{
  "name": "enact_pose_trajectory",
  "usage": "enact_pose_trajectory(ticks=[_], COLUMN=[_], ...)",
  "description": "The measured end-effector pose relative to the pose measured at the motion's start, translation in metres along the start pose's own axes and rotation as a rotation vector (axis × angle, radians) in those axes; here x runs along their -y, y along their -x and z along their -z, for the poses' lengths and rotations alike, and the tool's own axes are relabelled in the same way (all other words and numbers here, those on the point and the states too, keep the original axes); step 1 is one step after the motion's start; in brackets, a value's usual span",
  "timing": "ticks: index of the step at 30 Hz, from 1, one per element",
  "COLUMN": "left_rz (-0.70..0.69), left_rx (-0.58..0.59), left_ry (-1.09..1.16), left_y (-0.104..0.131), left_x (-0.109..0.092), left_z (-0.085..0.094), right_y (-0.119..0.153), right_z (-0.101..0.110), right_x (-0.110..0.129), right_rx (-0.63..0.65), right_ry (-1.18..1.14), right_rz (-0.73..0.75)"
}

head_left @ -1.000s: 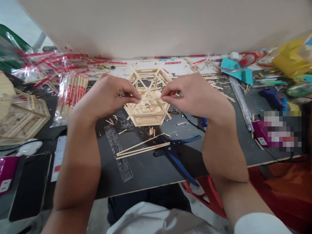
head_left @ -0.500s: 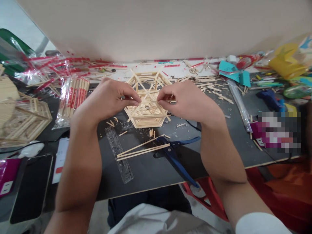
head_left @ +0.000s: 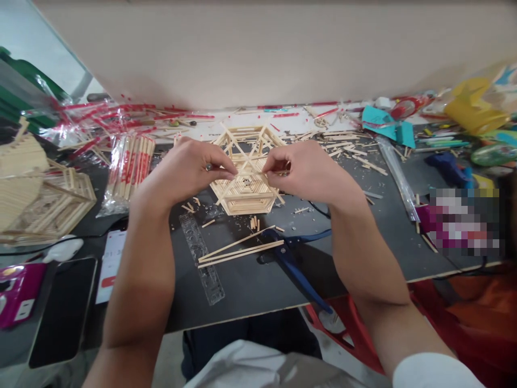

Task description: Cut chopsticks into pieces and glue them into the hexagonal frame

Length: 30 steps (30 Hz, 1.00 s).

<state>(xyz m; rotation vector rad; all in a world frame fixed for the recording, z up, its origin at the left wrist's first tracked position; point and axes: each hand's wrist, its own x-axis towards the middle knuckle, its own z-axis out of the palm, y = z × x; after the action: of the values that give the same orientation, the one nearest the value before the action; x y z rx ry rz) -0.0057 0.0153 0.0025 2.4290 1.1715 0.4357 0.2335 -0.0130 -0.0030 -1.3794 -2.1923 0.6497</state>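
A hexagonal frame built of wooden sticks (head_left: pixel 250 206) sits on the dark table, with crossed sticks over its top. My left hand (head_left: pixel 193 168) is above its left side, thumb and forefinger pinched together. Opposite it, my right hand (head_left: pixel 309 170) pinches in the same way over the right side. Between the two sets of fingertips runs a thin wooden stick (head_left: pixel 250 173), held level across the frame. Nearer to me lie several loose wooden sticks (head_left: pixel 242 254), a clear plastic ruler (head_left: pixel 202 258) and blue-handled cutters (head_left: pixel 297 272).
On the left are bagged chopsticks (head_left: pixel 131 167), another stick-built piece (head_left: pixel 72 199), a black phone (head_left: pixel 62 312) and a white earphone case (head_left: pixel 64 249). Cut sticks (head_left: pixel 351 143) litter the back right, near a teal paper piece (head_left: pixel 379 123). A red stool (head_left: pixel 359 334) stands below the table edge.
The whole view has shifted slightly, so things sit a little lower and further right. Both hands keep their pinch over the frame, with little movement relative to it.
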Motion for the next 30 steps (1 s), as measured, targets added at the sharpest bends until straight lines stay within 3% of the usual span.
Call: enact_pose_trajectory(ticks=[30], left_rz=[-0.035], left_rx=[-0.053], left_ry=[0.054], left_y=[0.0005], left_x=[0.0017], left_z=[-0.0019], right_y=[0.0005], right_z=[0.0013], right_x=[0.002], right_rx=[0.001], right_ry=[-0.023], right_rz=[-0.05])
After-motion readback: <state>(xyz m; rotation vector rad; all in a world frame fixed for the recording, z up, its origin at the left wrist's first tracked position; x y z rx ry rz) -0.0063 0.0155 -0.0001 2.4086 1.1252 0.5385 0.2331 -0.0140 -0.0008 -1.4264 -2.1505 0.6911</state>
